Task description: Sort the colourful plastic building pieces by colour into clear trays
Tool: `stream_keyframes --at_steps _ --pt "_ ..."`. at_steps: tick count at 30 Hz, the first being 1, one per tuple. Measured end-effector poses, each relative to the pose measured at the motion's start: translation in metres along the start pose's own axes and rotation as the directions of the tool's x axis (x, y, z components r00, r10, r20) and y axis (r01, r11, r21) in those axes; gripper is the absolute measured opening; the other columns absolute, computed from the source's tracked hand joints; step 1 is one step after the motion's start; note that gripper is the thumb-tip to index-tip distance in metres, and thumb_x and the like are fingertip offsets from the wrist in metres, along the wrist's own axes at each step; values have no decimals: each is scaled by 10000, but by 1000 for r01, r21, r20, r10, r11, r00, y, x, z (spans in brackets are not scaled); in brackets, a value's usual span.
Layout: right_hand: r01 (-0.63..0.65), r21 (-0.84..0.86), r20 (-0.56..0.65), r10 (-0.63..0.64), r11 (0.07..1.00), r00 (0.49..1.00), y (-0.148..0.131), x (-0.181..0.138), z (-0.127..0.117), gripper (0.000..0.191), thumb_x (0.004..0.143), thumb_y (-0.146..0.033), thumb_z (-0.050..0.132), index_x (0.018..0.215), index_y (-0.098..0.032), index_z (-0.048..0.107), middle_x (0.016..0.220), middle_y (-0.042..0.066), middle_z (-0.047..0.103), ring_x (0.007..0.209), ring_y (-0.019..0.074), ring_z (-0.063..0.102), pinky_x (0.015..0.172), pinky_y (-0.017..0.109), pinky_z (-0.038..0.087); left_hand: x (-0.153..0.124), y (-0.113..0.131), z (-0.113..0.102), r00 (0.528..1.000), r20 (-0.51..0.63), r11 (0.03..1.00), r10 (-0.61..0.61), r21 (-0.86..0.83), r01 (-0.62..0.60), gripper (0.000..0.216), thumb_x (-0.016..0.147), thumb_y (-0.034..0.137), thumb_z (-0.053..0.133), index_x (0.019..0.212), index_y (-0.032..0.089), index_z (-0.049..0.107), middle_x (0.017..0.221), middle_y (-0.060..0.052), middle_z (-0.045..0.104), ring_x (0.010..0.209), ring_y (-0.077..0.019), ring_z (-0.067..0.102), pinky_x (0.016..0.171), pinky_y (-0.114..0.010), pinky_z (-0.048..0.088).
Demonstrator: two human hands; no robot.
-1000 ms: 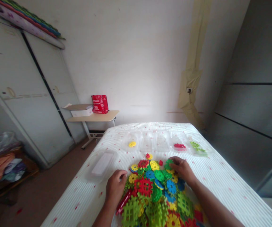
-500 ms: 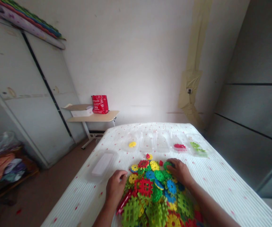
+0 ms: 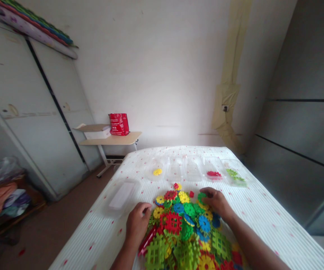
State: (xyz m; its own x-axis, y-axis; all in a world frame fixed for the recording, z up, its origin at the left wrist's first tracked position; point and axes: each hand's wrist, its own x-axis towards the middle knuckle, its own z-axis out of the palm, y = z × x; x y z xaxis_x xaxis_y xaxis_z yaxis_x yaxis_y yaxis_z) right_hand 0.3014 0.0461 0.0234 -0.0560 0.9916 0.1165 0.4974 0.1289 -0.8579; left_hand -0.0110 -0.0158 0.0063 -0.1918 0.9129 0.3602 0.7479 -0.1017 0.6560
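Observation:
A heap of plastic building pieces covers the near part of the table. Toothed discs in yellow, blue and green mix with lattice squares such as a red one (image 3: 173,222) and a light green one (image 3: 156,252). At the heap's right edge my right hand (image 3: 217,203) pinches a green toothed disc (image 3: 201,197), with yellow showing just under it. My left hand (image 3: 138,221) rests against the left edge, loosely curled, a gap showing between thumb and fingers; nothing is visible in it. Beside its wrist lies a shiny red piece (image 3: 147,240).
Clear plastic containers stand in a row beyond the heap. One holds yellow discs (image 3: 157,171), another red pieces (image 3: 214,174), another light green pieces (image 3: 232,173). A clear tub (image 3: 122,197) sits at left. A red bag (image 3: 119,124) stands on a side desk (image 3: 122,139).
My right hand has lifted slightly and turned, with the green disc now tilted up in its fingers. The left hand has stayed in place.

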Motion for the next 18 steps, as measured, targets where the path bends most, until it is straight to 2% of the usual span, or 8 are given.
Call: stream_keyframes --at_steps 3,5,9,13,18 --pt "-33 84 54 29 996 998 -3 -2 -1 225 609 -278 552 783 -170 645 632 -12 619 563 129 549 517 235 431 0 -1 1 1000 -4 1000 8 -5 -8 212 754 265 455 771 200 656 812 -34 693 775 -169 630 713 -264 470" --pt "-32 47 59 29 998 998 -6 -3 -4 176 626 -289 550 732 -176 633 596 -19 604 531 119 529 497 230 410 0 -1 1 1000 -4 1000 9 -4 -9 213 757 269 454 771 201 655 814 -33 694 777 -169 631 716 -264 469" --pt "38 -116 -25 -41 993 999 -18 2 -14 162 655 -329 551 651 -184 622 558 -19 594 534 127 527 511 238 391 0 0 1 1000 4 1000 -4 2 4 210 755 278 456 763 205 653 803 -31 695 774 -171 633 711 -263 472" --pt "136 -144 -103 -151 980 983 -38 23 -24 214 677 -371 541 655 -177 627 586 1 623 563 137 548 532 242 397 1 1 1 1000 1 1000 -7 9 7 210 752 270 456 769 201 655 802 -31 695 773 -169 635 719 -265 472" --pt "118 -189 -236 -162 975 958 -54 65 -22 212 681 -319 522 763 -171 650 694 33 675 617 149 591 589 253 423 0 0 1 1000 -14 1000 -5 6 6 209 748 252 453 765 202 656 795 -26 693 759 -163 635 698 -254 470"
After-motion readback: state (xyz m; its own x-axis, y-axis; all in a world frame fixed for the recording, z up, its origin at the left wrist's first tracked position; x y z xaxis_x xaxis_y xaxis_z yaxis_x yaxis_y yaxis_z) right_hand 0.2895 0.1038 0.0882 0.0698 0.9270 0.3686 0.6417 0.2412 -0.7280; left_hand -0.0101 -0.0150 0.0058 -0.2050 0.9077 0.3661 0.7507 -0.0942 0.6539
